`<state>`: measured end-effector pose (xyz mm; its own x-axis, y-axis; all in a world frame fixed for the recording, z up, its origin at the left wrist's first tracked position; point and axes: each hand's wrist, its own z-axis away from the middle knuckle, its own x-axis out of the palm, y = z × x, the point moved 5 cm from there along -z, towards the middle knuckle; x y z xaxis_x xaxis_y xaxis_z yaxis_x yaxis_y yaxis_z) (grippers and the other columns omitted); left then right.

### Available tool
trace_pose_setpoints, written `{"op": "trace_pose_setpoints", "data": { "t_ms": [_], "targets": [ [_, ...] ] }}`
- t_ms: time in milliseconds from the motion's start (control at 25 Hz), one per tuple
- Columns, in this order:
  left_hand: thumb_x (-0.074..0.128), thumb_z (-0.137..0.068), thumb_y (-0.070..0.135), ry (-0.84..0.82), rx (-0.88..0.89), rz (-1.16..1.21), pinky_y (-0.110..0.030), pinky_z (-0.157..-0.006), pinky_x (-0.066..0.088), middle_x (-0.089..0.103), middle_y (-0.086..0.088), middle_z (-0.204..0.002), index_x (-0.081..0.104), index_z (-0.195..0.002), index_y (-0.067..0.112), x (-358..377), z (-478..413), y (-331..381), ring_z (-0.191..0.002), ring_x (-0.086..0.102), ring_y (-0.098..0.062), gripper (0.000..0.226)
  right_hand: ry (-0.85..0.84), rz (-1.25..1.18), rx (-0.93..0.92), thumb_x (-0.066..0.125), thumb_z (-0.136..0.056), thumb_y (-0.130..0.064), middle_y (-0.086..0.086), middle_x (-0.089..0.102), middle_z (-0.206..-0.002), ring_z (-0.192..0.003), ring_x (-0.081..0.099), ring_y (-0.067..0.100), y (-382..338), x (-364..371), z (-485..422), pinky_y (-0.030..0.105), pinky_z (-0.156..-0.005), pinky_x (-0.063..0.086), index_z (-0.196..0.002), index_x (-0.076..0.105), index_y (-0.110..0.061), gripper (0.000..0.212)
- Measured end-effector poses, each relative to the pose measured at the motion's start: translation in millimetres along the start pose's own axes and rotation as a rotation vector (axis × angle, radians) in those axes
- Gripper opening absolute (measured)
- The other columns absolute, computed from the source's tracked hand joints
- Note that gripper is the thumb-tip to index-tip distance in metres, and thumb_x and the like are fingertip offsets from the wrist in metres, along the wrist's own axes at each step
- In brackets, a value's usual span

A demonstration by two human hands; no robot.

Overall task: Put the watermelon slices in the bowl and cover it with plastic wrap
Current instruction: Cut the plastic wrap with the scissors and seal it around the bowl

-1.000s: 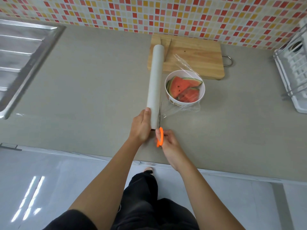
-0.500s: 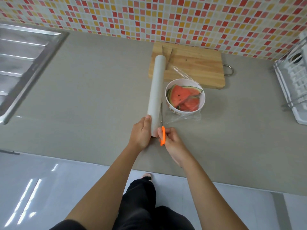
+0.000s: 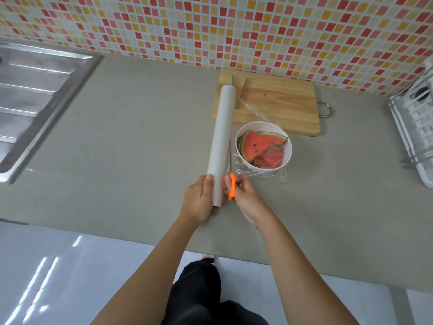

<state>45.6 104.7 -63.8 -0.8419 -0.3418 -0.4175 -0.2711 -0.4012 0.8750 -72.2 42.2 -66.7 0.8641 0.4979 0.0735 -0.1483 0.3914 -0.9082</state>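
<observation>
At a grey desk (image 3: 128,148) before a mosaic-tiled wall (image 3: 210,31), a person stands with both arms reaching forward. Their left hand (image 3: 199,200) grips the near end of a long white roll (image 3: 222,141) of wrap, fingers curled round it. The roll lies pointing away, its far end over a wooden board (image 3: 281,102). Just to its right sits a pale bowl (image 3: 290,148) with the slices (image 3: 255,144) already inside. Clear film (image 3: 262,177) stretches from the roll across the bowl and bunches on the desk at the bowl's near side. Their right hand (image 3: 246,198) grasps orange-handled scissors (image 3: 230,174), thin blades pointing away along the roll's right edge — between roll and bowl. Whether the blades are parted is too fine to see.

The step in hand looks like cutting the sheet free. To do it well, I'd judge, the left grip should pin the roll so the film pulls taut, and the blades should run straight beside the roll in one glide — slack film tends to fold and cling. Enough margin should be left to tuck round the rim. A steel sink (image 3: 35,102) lies far left, a rack (image 3: 417,127) far right.
</observation>
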Motion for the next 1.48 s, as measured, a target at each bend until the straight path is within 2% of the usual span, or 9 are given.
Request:
{"op": "trace_pose_setpoints", "data": {
  "t_ms": [320, 400, 520, 680, 920, 1080, 1160, 1280, 1480],
  "targets": [
    [0.026, -0.097, 0.048, -0.025, 0.028, -0.027, -0.031, -0.065, 0.042, 0.06, 0.003, -0.075, 0.055, -0.08, 0.018, -14, -7, -1, -0.073, 0.057, -0.017, 0.045, 0.024, -0.014, -0.05, 0.059, -0.08, -0.048, -0.011, 0.061, -0.07, -0.068, 0.06, -0.002, -7, 8, -24, 0.024, -0.074, 0.044, -0.078, 0.056, -0.024, 0.024],
    [0.024, -0.092, 0.053, -0.037, 0.022, -0.002, -0.036, -0.07, 0.046, 0.063, -0.003, -0.079, 0.058, -0.086, 0.011, -16, -9, -2, -0.077, 0.059, -0.022, 0.054, 0.039, 0.008, -0.055, 0.06, -0.071, -0.058, -0.015, 0.062, -0.066, -0.07, 0.059, 0.001, -10, 8, -29, 0.025, -0.076, 0.046, -0.069, 0.062, -0.03, 0.028],
    [0.025, -0.09, 0.054, -0.049, 0.01, -0.002, -0.035, -0.068, 0.043, 0.057, 0.002, -0.073, 0.055, -0.081, 0.012, -19, -8, -4, -0.071, 0.054, -0.018, 0.052, 0.059, 0.026, -0.022, 0.059, -0.061, -0.07, -0.01, 0.062, -0.078, -0.079, 0.061, 0.006, -11, 10, -37, 0.031, -0.083, 0.048, -0.079, 0.054, -0.027, 0.047],
    [0.026, -0.092, 0.052, -0.071, 0.003, 0.011, -0.033, -0.064, 0.041, 0.055, 0.002, -0.071, 0.054, -0.079, 0.013, -27, -8, -10, -0.067, 0.052, -0.017, 0.05, 0.042, -0.023, -0.051, 0.058, -0.07, -0.061, -0.015, 0.057, -0.065, -0.067, 0.059, 0.0, -11, 17, -41, 0.019, -0.072, 0.049, -0.064, 0.059, -0.027, 0.034],
    [0.027, -0.09, 0.056, -0.112, 0.008, 0.018, -0.043, -0.069, 0.047, 0.064, -0.018, -0.083, 0.057, -0.088, 0.006, -38, -6, -19, -0.072, 0.056, -0.024, 0.058, 0.084, -0.055, -0.074, 0.057, -0.078, -0.053, -0.013, 0.056, -0.055, -0.056, 0.052, 0.003, -17, 25, -51, 0.021, -0.061, 0.04, -0.06, 0.055, -0.023, 0.035],
    [0.028, -0.09, 0.057, -0.134, -0.021, 0.042, -0.029, -0.057, 0.041, 0.057, -0.001, -0.069, 0.057, -0.082, 0.015, -45, -7, -25, -0.063, 0.052, -0.017, 0.051, 0.093, -0.087, -0.083, 0.056, -0.082, -0.049, -0.012, 0.06, -0.06, -0.062, 0.058, 0.003, -13, 28, -58, 0.025, -0.069, 0.044, -0.067, 0.052, -0.02, 0.033],
    [0.028, -0.09, 0.057, -0.139, -0.032, 0.051, -0.034, -0.06, 0.042, 0.055, -0.001, -0.071, 0.058, -0.088, 0.009, -49, -8, -27, -0.064, 0.051, -0.018, 0.057, 0.094, -0.101, -0.09, 0.057, -0.081, -0.05, -0.009, 0.061, -0.067, -0.069, 0.062, 0.004, -13, 30, -61, 0.03, -0.077, 0.044, -0.066, 0.057, -0.022, 0.031],
    [0.028, -0.089, 0.057, -0.15, -0.036, 0.036, -0.041, -0.067, 0.046, 0.061, -0.007, -0.08, 0.061, -0.093, 0.011, -56, -10, -30, -0.072, 0.055, -0.021, 0.057, 0.08, -0.072, -0.081, 0.055, -0.079, -0.054, -0.002, 0.056, -0.066, -0.065, 0.058, 0.005, -17, 37, -66, 0.027, -0.073, 0.04, -0.058, 0.059, -0.023, 0.038],
    [0.03, -0.089, 0.057, -0.151, -0.046, 0.035, -0.03, -0.056, 0.038, 0.056, 0.004, -0.067, 0.059, -0.081, 0.022, -71, -13, -33, -0.061, 0.051, -0.016, 0.046, 0.132, -0.058, -0.046, 0.053, -0.09, -0.041, -0.002, 0.048, -0.068, -0.06, 0.052, 0.001, -20, 41, -77, 0.022, -0.067, 0.036, -0.072, 0.046, -0.02, 0.028]
  ]
}}
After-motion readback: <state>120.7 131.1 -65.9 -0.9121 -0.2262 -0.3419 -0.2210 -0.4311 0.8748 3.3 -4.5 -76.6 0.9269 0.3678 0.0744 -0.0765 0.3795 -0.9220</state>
